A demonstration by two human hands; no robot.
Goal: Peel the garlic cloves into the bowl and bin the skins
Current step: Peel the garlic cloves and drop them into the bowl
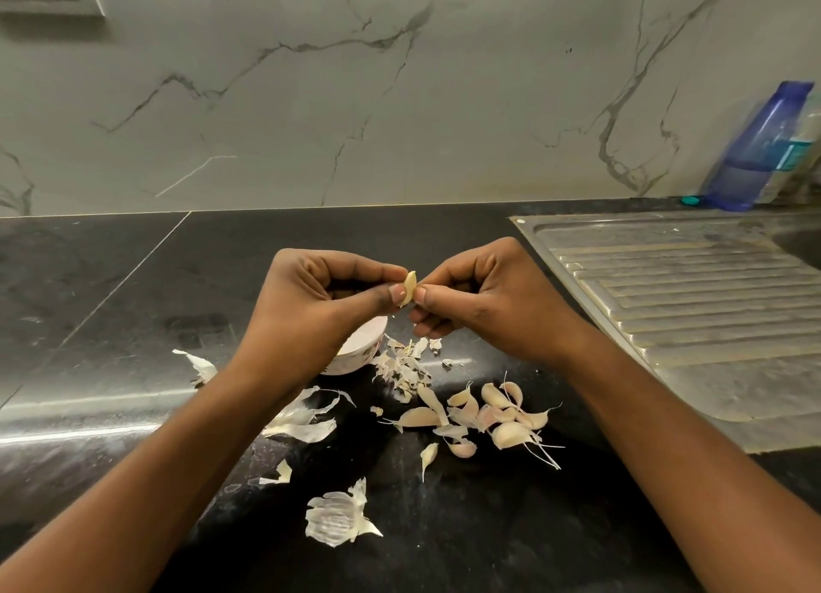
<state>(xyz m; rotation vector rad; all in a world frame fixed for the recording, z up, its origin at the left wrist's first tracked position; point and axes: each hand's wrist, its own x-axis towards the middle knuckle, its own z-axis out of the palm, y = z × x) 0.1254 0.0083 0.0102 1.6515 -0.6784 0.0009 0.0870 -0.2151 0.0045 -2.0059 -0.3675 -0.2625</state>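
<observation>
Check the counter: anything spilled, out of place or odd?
Yes. Garlic skins lie scattered over the black counter around the unpeeled cloves, though they belong in a bin; none shows. The left hand and right hand pinch the held clove near the bowl. Nothing looks damaged.

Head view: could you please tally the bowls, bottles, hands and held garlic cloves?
Bowl: 1
Bottles: 2, blue bottle and clear bottle
Hands: 2, left hand and right hand
Held garlic clove: 1
Total: 6
</observation>
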